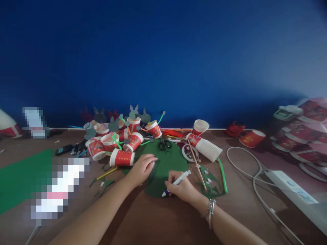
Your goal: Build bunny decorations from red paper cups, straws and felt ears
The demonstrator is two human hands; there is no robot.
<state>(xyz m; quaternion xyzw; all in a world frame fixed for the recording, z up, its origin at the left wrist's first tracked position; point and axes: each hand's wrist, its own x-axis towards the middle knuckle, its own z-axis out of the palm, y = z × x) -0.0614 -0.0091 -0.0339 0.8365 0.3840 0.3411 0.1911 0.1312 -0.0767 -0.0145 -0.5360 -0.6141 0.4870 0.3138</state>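
Observation:
A dark green sheet (pixel 168 160) with a rounded near edge lies on the brown table in front of me. My left hand (pixel 143 169) rests flat on its left part, fingers stretched out and holding nothing. Closed around a white marker (pixel 182 177) with a purple end is my right hand (pixel 178 185); the marker's tip is at the sheet's near edge, and whether it touches I cannot tell. Black-handled scissors (pixel 165 145) lie on the far part of the sheet. Right of the sheet are a roll of tape (pixel 190 152) and a thin wooden stick (pixel 196 164).
Several red-and-white paper cups (pixel 122 158) with animal-shaped cutouts crowd the back left. A stack of cups (pixel 208 148) lies at the right, near green paper scraps (pixel 211 183). Further right are a white cable (pixel 255 177) and a power strip (pixel 293 190). Another green sheet (pixel 25 177) lies left.

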